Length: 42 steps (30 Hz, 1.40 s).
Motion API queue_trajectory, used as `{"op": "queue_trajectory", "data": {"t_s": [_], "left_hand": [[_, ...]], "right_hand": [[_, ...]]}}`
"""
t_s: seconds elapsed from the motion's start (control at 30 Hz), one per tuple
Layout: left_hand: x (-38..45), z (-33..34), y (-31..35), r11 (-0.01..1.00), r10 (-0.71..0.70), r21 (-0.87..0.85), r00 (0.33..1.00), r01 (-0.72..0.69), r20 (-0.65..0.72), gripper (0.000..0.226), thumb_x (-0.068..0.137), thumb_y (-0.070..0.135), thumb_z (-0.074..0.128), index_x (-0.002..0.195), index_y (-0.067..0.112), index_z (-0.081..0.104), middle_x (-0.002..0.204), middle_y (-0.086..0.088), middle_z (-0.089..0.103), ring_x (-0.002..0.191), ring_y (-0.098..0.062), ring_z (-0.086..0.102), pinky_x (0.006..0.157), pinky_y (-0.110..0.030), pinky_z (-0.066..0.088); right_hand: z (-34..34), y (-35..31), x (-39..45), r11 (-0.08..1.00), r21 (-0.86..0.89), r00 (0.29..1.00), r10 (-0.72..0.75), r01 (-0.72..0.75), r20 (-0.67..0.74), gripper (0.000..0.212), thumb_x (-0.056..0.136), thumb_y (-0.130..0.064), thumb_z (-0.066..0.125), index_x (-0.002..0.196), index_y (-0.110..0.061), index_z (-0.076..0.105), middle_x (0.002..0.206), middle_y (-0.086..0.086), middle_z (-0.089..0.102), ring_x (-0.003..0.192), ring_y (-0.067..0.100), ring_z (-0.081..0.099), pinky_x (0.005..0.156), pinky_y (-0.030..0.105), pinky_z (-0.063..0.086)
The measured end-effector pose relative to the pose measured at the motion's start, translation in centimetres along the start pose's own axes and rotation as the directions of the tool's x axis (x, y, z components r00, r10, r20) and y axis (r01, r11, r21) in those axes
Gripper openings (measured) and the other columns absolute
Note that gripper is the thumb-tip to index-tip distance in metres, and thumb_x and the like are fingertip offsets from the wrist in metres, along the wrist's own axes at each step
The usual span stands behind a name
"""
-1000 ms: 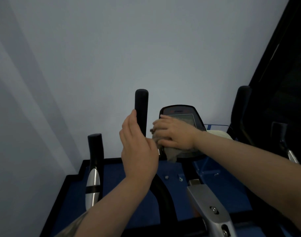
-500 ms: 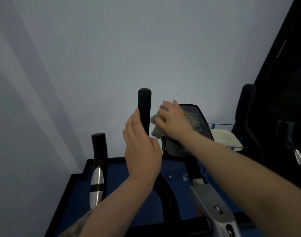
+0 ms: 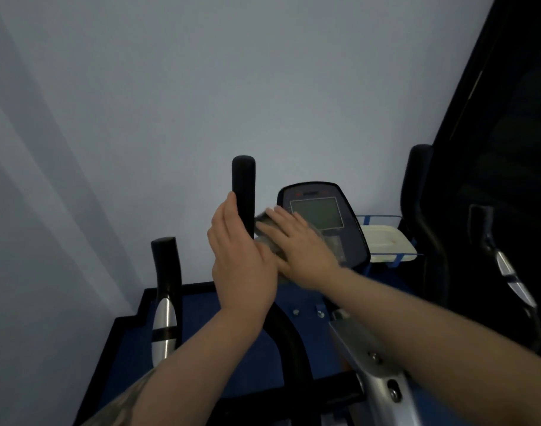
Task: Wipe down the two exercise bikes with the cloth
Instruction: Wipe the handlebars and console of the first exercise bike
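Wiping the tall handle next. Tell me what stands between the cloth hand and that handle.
Nothing visible does. The right hand presses the cloth flat, its edge already at the black upright handle. The left hand lies against the handle's other side, not between them.

A blue floor mat (image 3: 130, 348) with a black border lay against the pale wall. The exercise bike's black frame (image 3: 293, 348) stood on it, beside two bolt heads (image 3: 296, 312).
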<state>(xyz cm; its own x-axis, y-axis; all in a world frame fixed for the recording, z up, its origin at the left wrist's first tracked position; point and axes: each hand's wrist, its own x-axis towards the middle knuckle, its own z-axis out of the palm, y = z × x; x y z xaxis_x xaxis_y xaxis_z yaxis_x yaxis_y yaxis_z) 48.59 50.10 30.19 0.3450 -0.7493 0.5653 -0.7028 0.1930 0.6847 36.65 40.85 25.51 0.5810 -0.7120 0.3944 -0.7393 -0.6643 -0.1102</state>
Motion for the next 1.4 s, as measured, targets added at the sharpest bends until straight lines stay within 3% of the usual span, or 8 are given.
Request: {"op": "queue_trajectory", "data": {"t_s": [0.23, 0.43, 0.6, 0.8, 1.0, 1.17, 1.3, 1.4], "left_hand": [[-0.1, 0.1, 0.0, 0.999, 0.012, 0.03, 1.0, -0.012, 0.002, 0.078, 0.085, -0.006, 0.046, 0.153, 0.02, 0.015, 0.15, 0.0, 0.028, 0.128, -0.016, 0.034, 0.075, -0.023, 0.039], [-0.1, -0.2, 0.1, 1.0, 0.005, 0.01, 1.0, -0.005, 0.018, 0.078, 0.085, -0.007, 0.046, 0.152, 0.017, 0.017, 0.15, -0.001, 0.029, 0.127, -0.018, 0.034, 0.075, -0.029, 0.044], [-0.1, -0.2, 0.2, 1.0, 0.001, 0.005, 1.0, -0.001, 0.021, 0.076, 0.085, -0.008, 0.045, 0.152, 0.016, 0.018, 0.15, -0.003, 0.03, 0.126, -0.02, 0.035, 0.076, -0.028, 0.043], [-0.1, -0.1, 0.1, 1.0, 0.009, 0.009, 1.0, -0.01, 0.009, 0.076, 0.086, -0.008, 0.046, 0.152, 0.017, 0.017, 0.15, -0.002, 0.029, 0.128, -0.019, 0.034, 0.074, -0.026, 0.041], [-0.2, -0.1, 0.1, 1.0, 0.014, 0.014, 1.0, -0.014, 0.004, 0.077, 0.085, -0.009, 0.047, 0.152, 0.016, 0.018, 0.149, -0.004, 0.03, 0.125, -0.018, 0.034, 0.073, -0.024, 0.039], [-0.1, 0.1, -0.1, 1.0, 0.013, 0.023, 1.0, -0.013, 0.002, 0.078, 0.085, -0.008, 0.046, 0.153, 0.017, 0.016, 0.15, -0.003, 0.029, 0.127, -0.018, 0.033, 0.073, -0.024, 0.04], [0.0, 0.1, -0.1, 1.0, 0.017, 0.002, 1.0, -0.018, 0.022, 0.078, 0.085, -0.005, 0.046, 0.153, 0.019, 0.015, 0.151, -0.001, 0.027, 0.131, -0.018, 0.032, 0.075, -0.026, 0.043], [0.1, 0.0, -0.1, 1.0, 0.014, 0.013, 1.0, -0.015, 0.023, 0.078, 0.085, -0.006, 0.047, 0.153, 0.018, 0.015, 0.151, -0.001, 0.027, 0.13, -0.017, 0.032, 0.073, -0.023, 0.042]], "right_hand": [[-1.3, 3.8, -4.3, 0.946, -0.086, 0.95, 0.308, -0.311, -0.05, 0.064, 0.099, -0.045, 0.043, 0.154, -0.025, 0.017, 0.163, 0.002, 0.003, 0.15, 0.019, 0.001, 0.121, 0.037, -0.003], [-0.9, 3.1, -5.0, 0.96, -0.072, 0.963, 0.27, -0.269, 0.003, 0.065, 0.099, -0.052, 0.035, 0.155, -0.031, 0.01, 0.163, -0.001, -0.006, 0.149, 0.014, -0.009, 0.121, 0.041, -0.001], [0.4, 1.1, -3.5, 0.449, 0.29, 0.435, 0.893, -0.845, -0.113, 0.062, 0.101, -0.052, 0.029, 0.155, -0.031, 0.008, 0.163, 0.004, 0.002, 0.149, 0.026, -0.001, 0.12, 0.047, 0.004], [-0.6, 2.5, -0.8, 0.294, 0.36, 0.233, 0.951, -0.885, -0.203, 0.052, 0.101, -0.047, 0.03, 0.149, -0.026, 0.028, 0.148, 0.009, 0.038, 0.13, 0.031, 0.039, 0.103, 0.045, 0.03], [0.3, 1.5, -2.5, 0.524, 0.125, 0.473, 0.83, -0.842, -0.294, 0.06, 0.1, -0.047, 0.035, 0.153, -0.023, 0.021, 0.152, 0.01, 0.032, 0.129, 0.031, 0.04, 0.102, 0.046, 0.034], [-2.3, 3.2, 4.9, 0.301, 0.258, 0.274, 0.952, -0.918, -0.136, 0.052, 0.101, -0.044, 0.027, 0.146, -0.018, 0.03, 0.149, 0.017, 0.033, 0.133, 0.036, 0.033, 0.108, 0.049, 0.026], [0.8, -1.9, 5.7, 0.861, 0.015, 0.845, 0.503, -0.509, -0.18, 0.058, 0.1, -0.04, 0.034, 0.154, -0.024, 0.021, 0.162, 0.008, 0.012, 0.149, 0.027, 0.005, 0.121, 0.048, 0.002], [0.1, 1.2, 3.3, 0.981, -0.025, 0.978, 0.191, -0.193, -0.079, 0.058, 0.1, -0.039, 0.038, 0.154, -0.025, 0.02, 0.162, 0.0, 0.013, 0.15, 0.017, 0.005, 0.12, 0.042, -0.001]]}}
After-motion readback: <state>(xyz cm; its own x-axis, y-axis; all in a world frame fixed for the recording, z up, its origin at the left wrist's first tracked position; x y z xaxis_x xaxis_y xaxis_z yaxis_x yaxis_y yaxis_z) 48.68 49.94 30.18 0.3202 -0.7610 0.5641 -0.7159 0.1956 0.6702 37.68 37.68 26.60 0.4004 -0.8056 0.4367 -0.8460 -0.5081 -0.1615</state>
